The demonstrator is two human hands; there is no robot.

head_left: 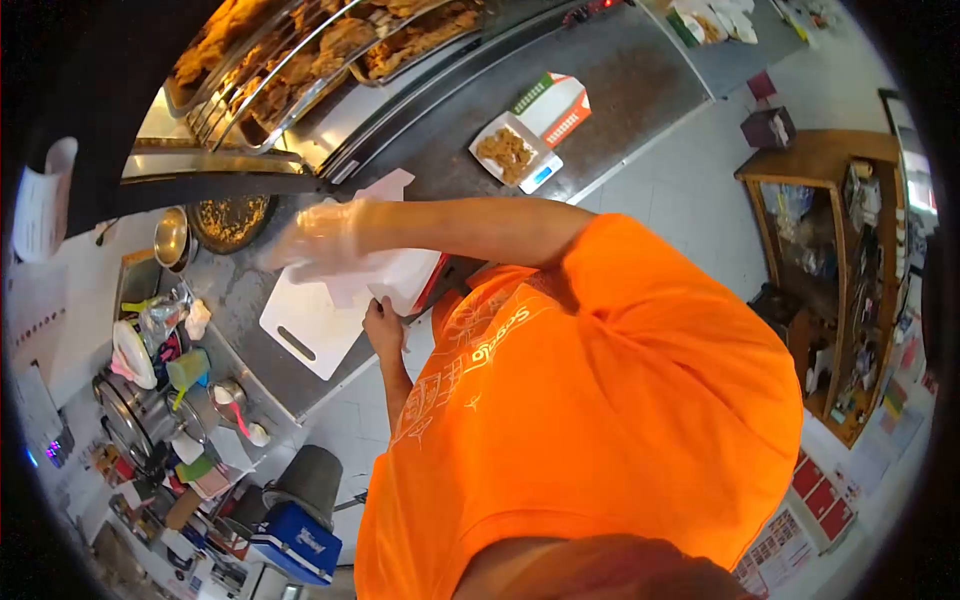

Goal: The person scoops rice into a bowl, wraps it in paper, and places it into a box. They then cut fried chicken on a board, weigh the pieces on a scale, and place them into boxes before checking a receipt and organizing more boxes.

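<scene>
My right hand (315, 240), in a clear plastic glove, reaches over the worktop; motion smears its fingers, and I cannot make out what they hold, if anything. Below its wrist is a white carton (405, 285) with a red side, partly covered by my forearm. My bare left hand (383, 325) is closed at the carton's near edge, fingertips against it. Under both lies a white cutting board (310, 325) with a handle slot. Beyond my right hand stands a round dark pan (232, 220) with orange-brown crumbs.
A scale (543, 172) bears a white tray with brown fried pieces, beside an open carton (555, 108). Fried food (350, 50) fills a lit display at the upper left. Metal bowls (173, 238) and utensils crowd the left. A grey bin (308, 482) and blue box (297, 540) stand below.
</scene>
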